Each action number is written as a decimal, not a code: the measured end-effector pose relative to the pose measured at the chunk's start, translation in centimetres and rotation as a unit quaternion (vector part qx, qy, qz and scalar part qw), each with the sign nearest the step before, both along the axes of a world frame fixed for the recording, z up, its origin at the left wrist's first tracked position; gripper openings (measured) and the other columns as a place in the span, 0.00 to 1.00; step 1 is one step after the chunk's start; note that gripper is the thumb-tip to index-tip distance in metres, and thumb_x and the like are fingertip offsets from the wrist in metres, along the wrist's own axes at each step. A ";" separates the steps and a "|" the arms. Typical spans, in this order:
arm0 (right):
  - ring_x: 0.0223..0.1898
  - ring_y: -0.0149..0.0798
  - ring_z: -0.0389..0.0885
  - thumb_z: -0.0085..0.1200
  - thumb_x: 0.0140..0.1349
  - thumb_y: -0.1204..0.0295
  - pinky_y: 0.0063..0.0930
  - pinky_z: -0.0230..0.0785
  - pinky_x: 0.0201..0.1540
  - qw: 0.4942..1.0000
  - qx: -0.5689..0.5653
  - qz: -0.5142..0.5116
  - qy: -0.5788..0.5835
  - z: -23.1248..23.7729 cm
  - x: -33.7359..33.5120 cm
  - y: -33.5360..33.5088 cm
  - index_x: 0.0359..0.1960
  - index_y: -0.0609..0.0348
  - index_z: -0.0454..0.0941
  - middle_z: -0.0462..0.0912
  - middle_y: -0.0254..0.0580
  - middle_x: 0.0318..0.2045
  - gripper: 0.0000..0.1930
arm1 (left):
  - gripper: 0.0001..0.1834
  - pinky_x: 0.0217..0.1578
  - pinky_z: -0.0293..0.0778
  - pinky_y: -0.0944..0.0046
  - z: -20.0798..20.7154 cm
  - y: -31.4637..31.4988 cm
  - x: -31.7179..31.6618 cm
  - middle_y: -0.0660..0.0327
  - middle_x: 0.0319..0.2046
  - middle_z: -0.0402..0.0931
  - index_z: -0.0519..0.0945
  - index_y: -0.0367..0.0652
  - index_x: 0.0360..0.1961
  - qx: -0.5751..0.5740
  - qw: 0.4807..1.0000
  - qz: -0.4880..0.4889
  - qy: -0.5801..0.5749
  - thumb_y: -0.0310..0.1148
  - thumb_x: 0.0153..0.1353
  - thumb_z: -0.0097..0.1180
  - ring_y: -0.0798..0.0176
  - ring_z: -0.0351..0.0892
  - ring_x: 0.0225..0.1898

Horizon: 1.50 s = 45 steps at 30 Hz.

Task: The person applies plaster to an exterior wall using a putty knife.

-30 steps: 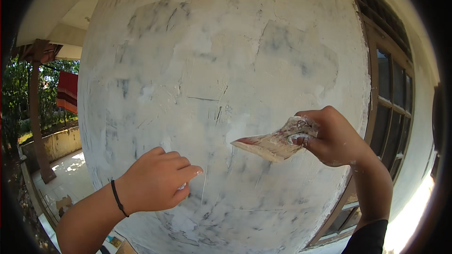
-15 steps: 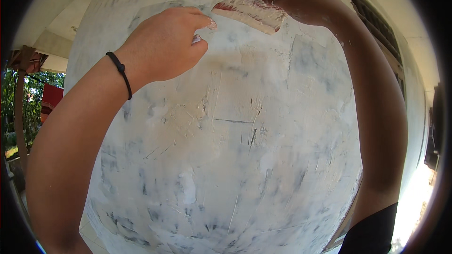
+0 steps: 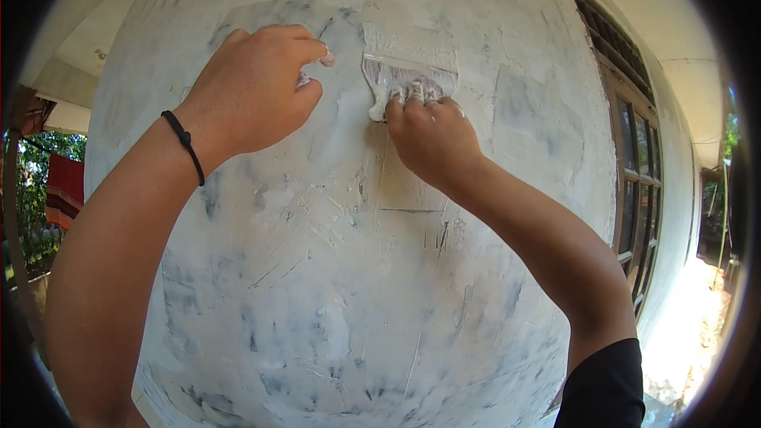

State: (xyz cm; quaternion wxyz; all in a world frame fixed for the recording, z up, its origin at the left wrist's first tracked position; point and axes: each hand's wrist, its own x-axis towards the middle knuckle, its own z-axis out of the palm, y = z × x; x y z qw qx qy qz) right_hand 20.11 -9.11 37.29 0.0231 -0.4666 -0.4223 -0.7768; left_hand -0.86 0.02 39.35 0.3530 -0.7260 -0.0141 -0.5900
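A putty-smeared flat scraper lies against the pale, patchy wall just right of the upper middle. My right hand is closed on its lower edge, fingers pressed over the blade, white paste on the fingertips. Above the blade runs a fresh wet band of putty with a ridge along the scraper's top edge. To the left, my left hand hovers at the wall, loosely curled, with thumb and forefinger apart. White paste coats its fingertips, and no object shows in it; the other fingers are mostly hidden.
A wooden-framed window stands to the right along the wall. At far left are a red cloth, a wooden post and greenery. An eave overhangs at upper right, and sunlit ground shows at lower right.
My right hand has brought the scraper down and left from the upper right onto the wall, leaving a band of putty. My left hand has shifted slightly left and down in view.
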 end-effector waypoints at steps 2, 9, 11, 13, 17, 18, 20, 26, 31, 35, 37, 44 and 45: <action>0.20 0.38 0.79 0.53 0.48 0.77 0.31 0.72 0.28 0.999 -0.042 0.017 0.024 -2.3 -0.6 -0.5 0.26 0.65 0.76 0.79 0.43 0.18 0.05 | 0.14 0.49 0.67 0.57 -0.1 -0.3 -0.1 0.59 0.39 0.80 0.82 0.41 0.40 -0.006 1.000 -0.008 -0.012 0.28 0.54 0.50 0.58 0.78 0.40; 0.22 0.43 0.82 0.52 0.49 0.77 0.35 0.72 0.25 0.986 -0.141 0.060 0.072 -5.4 -3.2 -5.3 0.28 0.65 0.77 0.79 0.45 0.18 0.05 | 0.13 0.42 0.71 0.59 -0.2 -3.4 -1.1 0.55 0.37 0.79 0.81 0.37 0.39 -0.014 0.999 -0.048 -0.021 0.26 0.53 0.49 0.55 0.78 0.35; 0.24 0.48 0.82 0.51 0.50 0.77 0.39 0.74 0.28 0.967 -0.127 0.107 0.191 -2.6 -5.5 -8.0 0.30 0.64 0.78 0.79 0.49 0.20 0.06 | 0.14 0.35 0.73 0.63 0.1 -3.7 -1.3 0.53 0.37 0.79 0.80 0.34 0.39 -0.021 0.999 -0.040 -0.025 0.23 0.53 0.48 0.55 0.77 0.33; 0.26 0.52 0.81 0.49 0.51 0.75 0.42 0.72 0.30 0.916 -0.104 0.224 0.317 1.4 -6.4 -10.1 0.32 0.64 0.80 0.80 0.58 0.24 0.09 | 0.12 0.32 0.72 0.64 0.3 -3.7 -1.4 0.53 0.34 0.79 0.80 0.33 0.37 0.030 0.995 -0.070 -0.069 0.24 0.54 0.48 0.57 0.76 0.30; 0.21 0.33 0.70 0.56 0.54 0.70 0.32 0.63 0.23 0.709 -0.140 0.530 0.444 8.5 -3.2 -8.9 0.29 0.70 0.77 0.76 0.41 0.21 0.11 | 0.10 0.34 0.73 0.64 0.4 -4.4 -2.5 0.52 0.33 0.79 0.80 0.33 0.35 0.009 0.993 -0.050 -0.110 0.25 0.55 0.49 0.57 0.77 0.31; 0.21 0.31 0.70 0.59 0.56 0.67 0.33 0.63 0.22 0.706 -0.138 0.526 0.454 9.1 -3.4 -8.6 0.30 0.67 0.77 0.78 0.39 0.24 0.12 | 0.10 0.35 0.73 0.64 0.6 -4.3 -2.7 0.52 0.33 0.79 0.80 0.33 0.35 0.008 0.992 -0.053 -0.114 0.25 0.56 0.49 0.57 0.78 0.32; 0.21 0.33 0.71 0.58 0.53 0.69 0.33 0.63 0.22 0.689 -0.108 0.515 0.498 9.5 -3.6 -7.3 0.27 0.69 0.77 0.77 0.42 0.22 0.12 | 0.10 0.36 0.73 0.64 0.4 -4.5 -3.0 0.52 0.33 0.79 0.80 0.33 0.35 0.006 0.991 -0.053 -0.120 0.25 0.56 0.49 0.57 0.78 0.32; 0.27 0.43 0.80 0.56 0.49 0.70 0.32 0.72 0.30 0.748 0.060 0.397 0.529 11.5 -0.1 -3.9 0.25 0.70 0.78 0.81 0.51 0.27 0.11 | 0.09 0.39 0.74 0.63 0.4 -6.2 -0.7 0.53 0.32 0.81 0.81 0.34 0.31 -0.016 0.995 -0.041 -0.092 0.26 0.57 0.49 0.55 0.79 0.34; 0.34 0.48 0.84 0.56 0.48 0.70 0.32 0.75 0.37 0.772 0.147 0.337 0.518 11.4 3.9 -7.6 0.28 0.70 0.80 0.83 0.54 0.30 0.13 | 0.11 0.35 0.73 0.55 1.0 -6.1 0.7 0.51 0.19 0.76 0.80 0.37 0.22 0.032 0.985 -0.113 -0.126 0.30 0.53 0.48 0.50 0.75 0.23; 0.29 0.41 0.81 0.55 0.48 0.70 0.32 0.73 0.32 0.774 0.170 0.297 0.534 12.0 9.0 -12.9 0.28 0.71 0.80 0.82 0.50 0.27 0.13 | 0.11 0.35 0.74 0.56 0.8 -6.6 1.0 0.51 0.18 0.77 0.81 0.37 0.23 -0.019 0.989 -0.101 -0.109 0.31 0.53 0.48 0.51 0.75 0.23; 0.24 0.37 0.77 0.53 0.50 0.72 0.32 0.70 0.28 0.773 0.133 0.324 0.529 12.8 11.8 -15.6 0.29 0.66 0.82 0.79 0.46 0.23 0.10 | 0.11 0.37 0.75 0.65 0.7 -6.5 1.4 0.52 0.32 0.82 0.82 0.33 0.33 -0.059 0.992 -0.069 -0.090 0.28 0.57 0.50 0.57 0.81 0.34; 0.38 0.48 0.82 0.53 0.53 0.70 0.36 0.74 0.36 0.882 0.220 0.139 0.393 14.2 3.3 -14.2 0.32 0.61 0.82 0.83 0.50 0.35 0.10 | 0.11 0.34 0.74 0.65 -0.4 -4.4 -1.6 0.52 0.32 0.82 0.82 0.33 0.33 -0.072 0.991 -0.067 -0.086 0.27 0.57 0.50 0.58 0.81 0.33; 0.42 0.50 0.82 0.52 0.54 0.69 0.37 0.75 0.39 0.898 0.250 0.075 0.354 13.9 1.7 -12.1 0.34 0.60 0.82 0.83 0.51 0.38 0.11 | 0.11 0.34 0.74 0.65 -0.7 -3.8 -2.1 0.52 0.32 0.82 0.82 0.33 0.33 -0.072 0.992 -0.060 -0.085 0.26 0.56 0.49 0.58 0.81 0.33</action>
